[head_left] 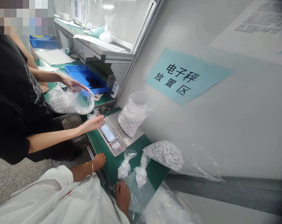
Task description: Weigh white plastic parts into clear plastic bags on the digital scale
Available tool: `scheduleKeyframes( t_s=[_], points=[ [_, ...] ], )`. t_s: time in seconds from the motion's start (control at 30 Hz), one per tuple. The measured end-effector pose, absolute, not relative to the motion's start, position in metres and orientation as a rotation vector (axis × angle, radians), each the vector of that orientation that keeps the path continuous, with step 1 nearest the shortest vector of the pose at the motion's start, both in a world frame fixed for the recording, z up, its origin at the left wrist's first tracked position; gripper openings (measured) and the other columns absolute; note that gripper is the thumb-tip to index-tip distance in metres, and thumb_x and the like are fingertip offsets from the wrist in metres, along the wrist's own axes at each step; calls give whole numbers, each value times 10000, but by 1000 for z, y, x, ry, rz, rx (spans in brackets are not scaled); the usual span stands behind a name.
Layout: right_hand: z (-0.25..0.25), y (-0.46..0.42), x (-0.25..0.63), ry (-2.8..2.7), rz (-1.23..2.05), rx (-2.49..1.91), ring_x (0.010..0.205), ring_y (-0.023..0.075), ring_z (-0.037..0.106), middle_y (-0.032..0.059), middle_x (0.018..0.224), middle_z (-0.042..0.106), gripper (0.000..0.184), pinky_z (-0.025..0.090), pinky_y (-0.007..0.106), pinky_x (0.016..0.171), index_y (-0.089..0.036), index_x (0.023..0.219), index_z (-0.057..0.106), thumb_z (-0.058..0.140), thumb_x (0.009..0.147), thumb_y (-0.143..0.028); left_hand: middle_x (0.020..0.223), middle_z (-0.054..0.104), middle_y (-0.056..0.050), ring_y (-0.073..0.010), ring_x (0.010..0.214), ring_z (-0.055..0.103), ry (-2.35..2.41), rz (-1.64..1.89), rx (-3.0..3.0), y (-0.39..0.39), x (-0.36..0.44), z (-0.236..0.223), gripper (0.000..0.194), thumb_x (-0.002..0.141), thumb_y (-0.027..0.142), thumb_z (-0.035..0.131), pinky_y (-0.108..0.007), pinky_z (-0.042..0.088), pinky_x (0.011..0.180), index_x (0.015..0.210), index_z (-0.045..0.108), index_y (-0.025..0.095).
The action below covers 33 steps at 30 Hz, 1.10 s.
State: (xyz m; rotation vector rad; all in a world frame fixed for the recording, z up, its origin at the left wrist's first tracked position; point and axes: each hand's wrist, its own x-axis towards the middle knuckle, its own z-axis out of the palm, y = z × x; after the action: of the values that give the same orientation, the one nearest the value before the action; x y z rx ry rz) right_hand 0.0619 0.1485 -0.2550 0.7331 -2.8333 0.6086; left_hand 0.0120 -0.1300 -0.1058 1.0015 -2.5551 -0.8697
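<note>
My left hand (99, 161) rests with curled fingers at the near edge of the green table, below a digital scale (108, 134); nothing shows in it. My right hand (122, 196) is closed at the same edge, beside a flat clear plastic bag (138, 190); I see nothing in its fingers. Two small knotted bags of white pieces, one bag (124, 170) and another bag (141, 175), lie just beyond. A large bag of white pieces (165, 154) lies behind them. On the scale's metal pan stands an open bag of white pieces (131, 116).
At the left a co-worker's hand (73, 83) holds an open bag of white pieces (63, 101); that person's other hand (93, 123) is over the scale's display end. A blue tray (77, 73) holds dark parts. A wall with a blue sign (186, 76) bounds the right side.
</note>
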Motion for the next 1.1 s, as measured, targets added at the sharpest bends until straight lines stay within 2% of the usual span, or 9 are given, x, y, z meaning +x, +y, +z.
scheduleKeyframes(
  t_s=[0.1, 0.2, 0.3, 0.53, 1.1],
  points=[
    [-254, 148, 62, -2834, 606, 726, 641, 226, 532, -6, 672, 519, 238, 311, 312, 626, -254, 702, 415, 350, 928, -292, 623, 476, -14, -122, 655, 556, -2982, -887, 739, -99, 32, -142, 256, 825, 252, 479, -230, 475, 622, 598, 558, 164],
    [-253, 147, 63, -2835, 603, 716, 646, 226, 532, -5, 681, 523, 230, 314, 311, 631, -255, 709, 419, 351, 926, -292, 842, 597, -110, -209, 908, 604, -3302, -784, 488, -98, 35, -159, 203, 862, 246, 488, -311, 471, 766, 793, 636, 125],
    [-252, 147, 63, -2836, 600, 714, 643, 222, 534, -6, 681, 526, 230, 313, 307, 631, -254, 707, 414, 349, 925, -287, 1028, 604, -182, -283, 1019, 577, -3439, -684, 367, -103, 32, -164, 246, 887, 230, 466, -371, 468, 809, 976, 641, 82],
    [-251, 147, 62, -2829, 573, 736, 646, 225, 538, -1, 677, 535, 225, 309, 313, 638, -251, 702, 416, 364, 919, -271, 1065, 575, -217, -299, 1037, 556, -3566, -528, 247, -101, 30, -171, 350, 933, 264, 370, -408, 473, 813, 1077, 611, 56],
    [-252, 148, 61, -2822, 513, 764, 628, 213, 536, 1, 658, 527, 280, 318, 311, 624, -245, 690, 414, 316, 948, -298, 1028, 606, -242, -307, 1008, 583, -3594, -511, 263, -100, 22, -170, 367, 924, 257, 386, -425, 468, 812, 1076, 638, 39]
  ],
)
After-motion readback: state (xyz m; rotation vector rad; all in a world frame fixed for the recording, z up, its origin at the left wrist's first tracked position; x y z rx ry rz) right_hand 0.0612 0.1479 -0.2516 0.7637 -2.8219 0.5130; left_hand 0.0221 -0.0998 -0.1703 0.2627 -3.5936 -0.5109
